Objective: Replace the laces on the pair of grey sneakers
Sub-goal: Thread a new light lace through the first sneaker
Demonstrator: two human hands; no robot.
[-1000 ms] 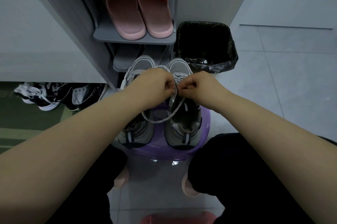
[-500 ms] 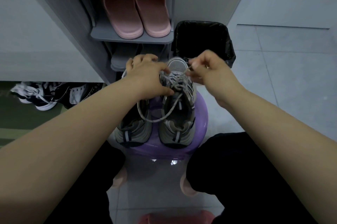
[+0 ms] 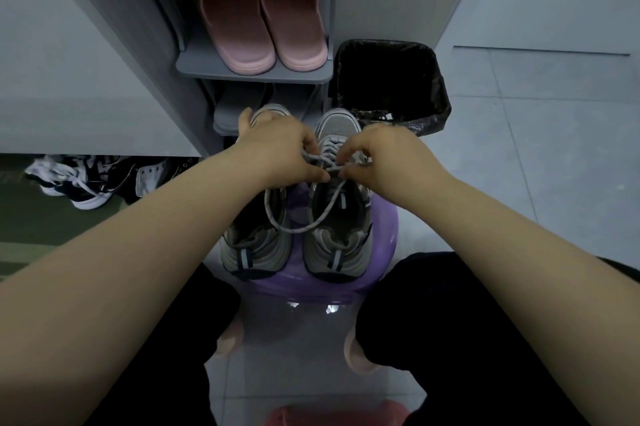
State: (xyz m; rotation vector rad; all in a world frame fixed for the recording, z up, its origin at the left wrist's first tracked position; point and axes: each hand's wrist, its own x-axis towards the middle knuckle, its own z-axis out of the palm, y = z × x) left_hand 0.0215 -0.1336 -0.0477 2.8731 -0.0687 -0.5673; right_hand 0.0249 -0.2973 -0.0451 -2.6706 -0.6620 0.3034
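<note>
Two grey sneakers stand side by side on a purple stool [image 3: 386, 235], heels toward me. The left sneaker [image 3: 254, 249] is partly hidden under my left hand [image 3: 280, 151]. The right sneaker [image 3: 337, 242] carries a grey lace [image 3: 301, 226] whose loop hangs down over both shoe openings. My left hand pinches the lace over the right sneaker's tongue. My right hand [image 3: 384, 158] pinches the same lace just beside it, fingers curled. The two hands nearly touch above the eyelets.
A grey shoe rack [image 3: 252, 73] behind the stool holds pink slippers [image 3: 259, 13]. A bin with a black liner [image 3: 388, 86] stands at the right of it. Black-and-white sneakers [image 3: 86, 179] lie on the floor at left. My knees flank the stool.
My right hand came back down and in from the raised, pulled-out position near the toe. My left hand shifted slightly toward the right sneaker. Both now meet over the laces.
</note>
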